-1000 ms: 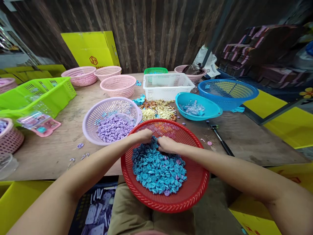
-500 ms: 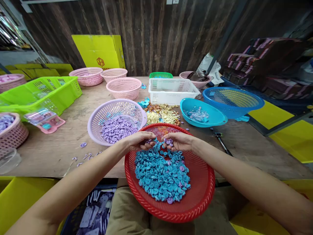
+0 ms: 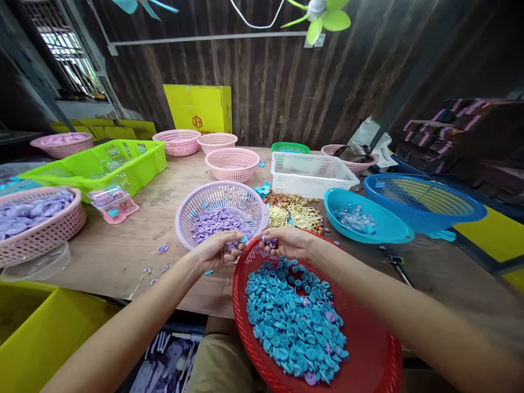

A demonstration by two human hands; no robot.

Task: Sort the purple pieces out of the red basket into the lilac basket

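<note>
My left hand (image 3: 219, 248) is closed on small purple plastic pieces, with a blue piece (image 3: 243, 239) pinched at its fingertips. It hovers at the near rim of a lilac basket (image 3: 183, 221) holding a heap of purple pieces (image 3: 215, 225). Close by, my right hand (image 3: 289, 243) has its fingers curled around more purple pieces (image 3: 269, 242), over the far-left rim of the red basket (image 3: 370, 338). That basket rests tilted at the table edge, heaped with round blue swirl-shaped pieces (image 3: 292, 322) and a few purple ones.
Behind the hands lie loose cream frames (image 3: 305, 217) and brown bits. Around them stand a white crate (image 3: 313, 183), a turquoise bowl (image 3: 393, 232), a blue basket (image 3: 429, 213) and a pink basket (image 3: 231, 170). A green crate (image 3: 102, 177) and a phone-like pink toy (image 3: 118, 213) sit left.
Both hands have shifted left from above the blue heap toward the lilac basket's near rim. A blue piece now shows at my left fingertips. The view has tilted upward and turned left.
</note>
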